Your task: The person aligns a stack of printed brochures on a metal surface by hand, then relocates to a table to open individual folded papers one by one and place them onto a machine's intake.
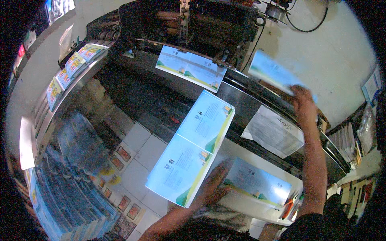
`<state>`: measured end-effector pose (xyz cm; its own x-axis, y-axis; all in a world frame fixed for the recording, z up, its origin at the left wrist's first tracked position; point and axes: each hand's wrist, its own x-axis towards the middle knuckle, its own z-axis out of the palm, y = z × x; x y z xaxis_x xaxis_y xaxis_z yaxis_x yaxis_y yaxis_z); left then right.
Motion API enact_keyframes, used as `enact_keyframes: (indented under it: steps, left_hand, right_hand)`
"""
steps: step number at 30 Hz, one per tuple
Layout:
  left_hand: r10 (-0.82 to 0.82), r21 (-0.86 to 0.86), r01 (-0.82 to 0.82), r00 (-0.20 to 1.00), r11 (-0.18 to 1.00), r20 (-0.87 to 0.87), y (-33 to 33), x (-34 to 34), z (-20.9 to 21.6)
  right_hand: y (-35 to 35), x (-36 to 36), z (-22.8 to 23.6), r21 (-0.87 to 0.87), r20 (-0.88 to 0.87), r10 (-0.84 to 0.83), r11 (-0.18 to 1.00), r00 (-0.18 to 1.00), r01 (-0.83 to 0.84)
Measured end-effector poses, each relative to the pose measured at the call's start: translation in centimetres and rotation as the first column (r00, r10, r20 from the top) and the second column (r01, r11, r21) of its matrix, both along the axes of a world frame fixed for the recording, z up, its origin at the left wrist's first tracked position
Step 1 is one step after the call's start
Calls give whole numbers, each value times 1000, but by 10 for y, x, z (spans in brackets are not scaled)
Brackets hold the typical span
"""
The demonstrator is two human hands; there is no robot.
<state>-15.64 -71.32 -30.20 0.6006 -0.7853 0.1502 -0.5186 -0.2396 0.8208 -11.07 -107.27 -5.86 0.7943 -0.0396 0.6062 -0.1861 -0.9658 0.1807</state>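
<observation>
Wall (331, 48) seemingly beyond sheet's (273, 71) blurred edge.

There is room to pass over the pale counter (238, 152) between the long stack (193, 146) and the wrapped bundle (271, 134). The left grip (212, 185) fills the gap toward the small stack (257, 182); the machine (213, 28) bars the top, piles (74, 201) the lower left.

Right hand (302, 100): we see it blurred
Far right sheet (274, 71): too smeared for us to read
Left hand (212, 185): blurred as well
</observation>
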Motion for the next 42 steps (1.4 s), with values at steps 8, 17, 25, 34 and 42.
enact_keyframes:
  steps: [8,17,25,34,42]
  left_hand:
    - [17,-142,-3,995,990,94,-1,1,-27]
    - [-4,-226,-1,1000,974,-21,2,6,13]
    - [-4,-265,-11,998,964,-56,8,4,33]
    - [-24,-324,-1,997,946,-75,6,7,12]
    - [19,-232,-38,996,972,-84,4,1,-1]
  right_hand:
    - [11,-55,-104,122,-143,85,990,986,-67]
    - [131,-191,-100,295,-739,142,947,658,127]
    - [119,-206,-81,515,-769,390,847,507,131]
    - [21,-116,18,458,-520,101,871,848,178]
    - [-11,-18,33,-162,64,16,987,998,-5]
